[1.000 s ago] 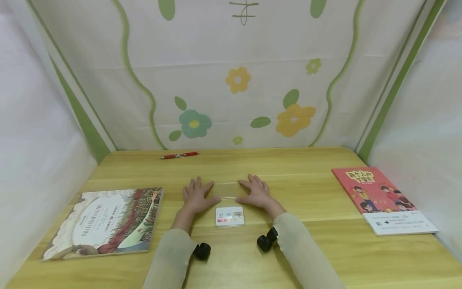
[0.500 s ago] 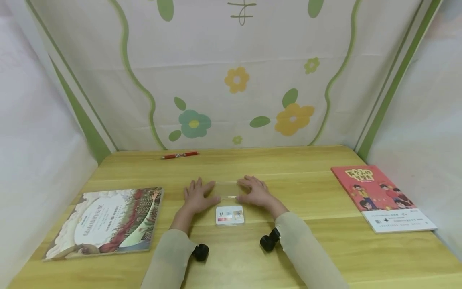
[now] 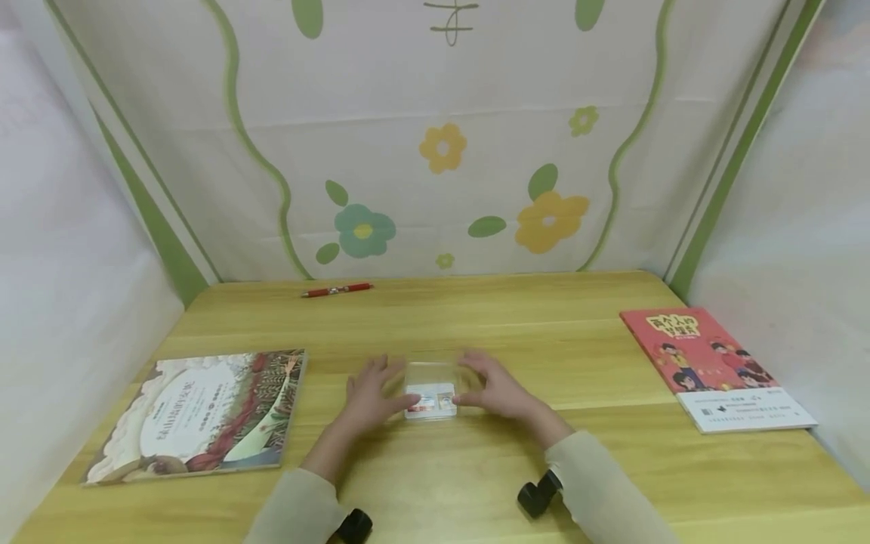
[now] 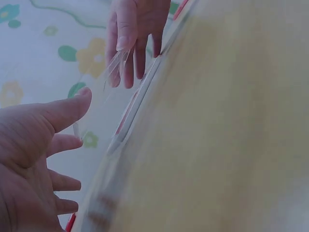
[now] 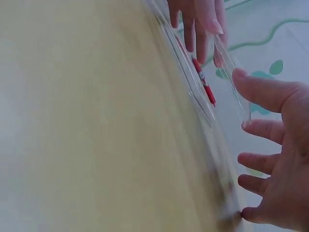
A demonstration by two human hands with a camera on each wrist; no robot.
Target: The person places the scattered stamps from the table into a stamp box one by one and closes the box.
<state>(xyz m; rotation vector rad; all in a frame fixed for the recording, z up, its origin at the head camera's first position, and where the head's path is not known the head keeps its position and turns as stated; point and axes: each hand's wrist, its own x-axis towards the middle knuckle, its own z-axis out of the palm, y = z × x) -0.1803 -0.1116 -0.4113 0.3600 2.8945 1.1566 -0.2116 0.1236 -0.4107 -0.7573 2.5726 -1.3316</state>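
Note:
A clear plastic lid [image 3: 432,371] is pinched at its two ends by both hands, between thumb and forefinger. My left hand [image 3: 372,398] has the left end, and my right hand [image 3: 501,389] the right. In the left wrist view, the lid [image 4: 113,70] is tilted and raised off the table. Beneath it a flat, clear-edged white case [image 3: 432,409] with small coloured print lies on the wood; from the head it shows partly through the lid. The right wrist view shows the lid [image 5: 234,77] apart from the case [image 5: 186,67]. The other fingers of both hands are spread.
An illustrated book [image 3: 204,415] lies to the left on the wooden table [image 3: 435,483]. A pink-and-white book [image 3: 714,370] lies at the right. Near the back edge is a red pen [image 3: 337,290]. A flowered white curtain [image 3: 381,151] stands behind the table.
Both hands have lifted the clear lid from the table behind the case and brought it toward me, over the case. Books and pen stay in place; the view has shifted slightly.

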